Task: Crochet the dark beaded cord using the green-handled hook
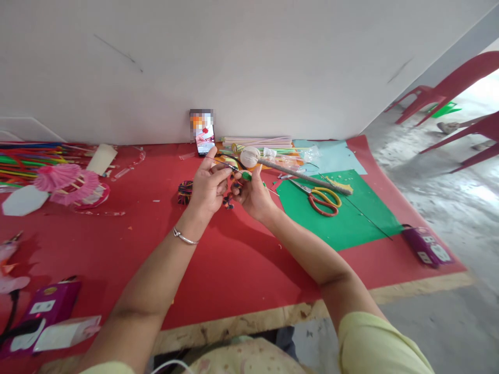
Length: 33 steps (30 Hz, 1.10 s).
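My right hand is closed around a crochet hook with a green grip; its thin shaft sticks out past the hand to the right. Opposite it, my left hand pinches dark multicoloured yarn by the hook's tip, with the index finger raised. A short piece of the same yarn, with orange and blue in it, dangles between the hands. Left of my left hand lies a wound bundle of multicoloured yarn on the red table covering. Fingers hide the exact stitches.
A lit phone leans against the wall. Right of my hands lie a stick with a round pale head, scissors and green paper. Pink paper umbrellas and coloured sticks are at left, purple boxes near the edges.
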Available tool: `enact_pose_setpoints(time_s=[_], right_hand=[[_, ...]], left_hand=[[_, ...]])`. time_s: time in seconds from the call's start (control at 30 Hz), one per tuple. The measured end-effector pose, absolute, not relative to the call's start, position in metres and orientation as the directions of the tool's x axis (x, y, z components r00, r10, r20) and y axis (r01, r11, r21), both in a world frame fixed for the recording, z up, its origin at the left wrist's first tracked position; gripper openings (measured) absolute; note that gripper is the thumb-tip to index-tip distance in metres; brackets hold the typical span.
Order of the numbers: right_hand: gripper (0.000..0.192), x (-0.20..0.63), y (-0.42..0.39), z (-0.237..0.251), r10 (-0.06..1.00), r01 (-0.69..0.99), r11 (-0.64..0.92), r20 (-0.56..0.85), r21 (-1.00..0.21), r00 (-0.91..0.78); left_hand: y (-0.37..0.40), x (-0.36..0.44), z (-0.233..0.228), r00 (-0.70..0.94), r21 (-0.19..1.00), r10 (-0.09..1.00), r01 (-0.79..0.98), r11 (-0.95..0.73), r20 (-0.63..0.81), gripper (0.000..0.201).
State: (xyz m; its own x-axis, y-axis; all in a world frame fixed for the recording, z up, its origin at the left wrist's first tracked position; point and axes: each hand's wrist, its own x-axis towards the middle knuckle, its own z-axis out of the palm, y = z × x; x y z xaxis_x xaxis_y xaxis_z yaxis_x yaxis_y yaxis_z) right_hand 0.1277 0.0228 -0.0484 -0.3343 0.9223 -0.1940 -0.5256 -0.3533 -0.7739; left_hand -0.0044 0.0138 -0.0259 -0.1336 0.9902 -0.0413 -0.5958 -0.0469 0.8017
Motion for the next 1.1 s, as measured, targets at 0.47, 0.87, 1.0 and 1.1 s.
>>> enact_pose_setpoints(time_s=[0.47, 0.87, 1.0, 1.1], right_hand=[[0.073, 0.127, 0.026, -0.065, 0.972, -0.471, -0.185, -0.091, -0.863, -0.216], [0.07, 0.13, 0.027, -0.052, 0.943, -0.501, -0.298, -0.168, -0.812, -0.288], [0.074, 0.138, 0.035, -0.051, 0.941, -0.425, -0.279, -0.158, -0.861, -0.298], [0.076, 0.137, 0.036, -0.053, 0.952, -0.399, -0.251, -0.15, -0.882, -0.267]], left_hand=[[0.017, -0.006, -0.035, -0.183, 0.89, 0.979, -0.429, -0.157, 0.084, 0.128], [0.014, -0.009, -0.028, -0.21, 0.895, 0.977, -0.429, -0.122, 0.033, 0.117], [0.01, -0.009, -0.03, -0.217, 0.948, 0.967, -0.257, -0.188, 0.133, 0.101], [0.007, -0.006, -0.032, -0.257, 0.963, 0.948, -0.141, -0.23, 0.189, 0.097]])
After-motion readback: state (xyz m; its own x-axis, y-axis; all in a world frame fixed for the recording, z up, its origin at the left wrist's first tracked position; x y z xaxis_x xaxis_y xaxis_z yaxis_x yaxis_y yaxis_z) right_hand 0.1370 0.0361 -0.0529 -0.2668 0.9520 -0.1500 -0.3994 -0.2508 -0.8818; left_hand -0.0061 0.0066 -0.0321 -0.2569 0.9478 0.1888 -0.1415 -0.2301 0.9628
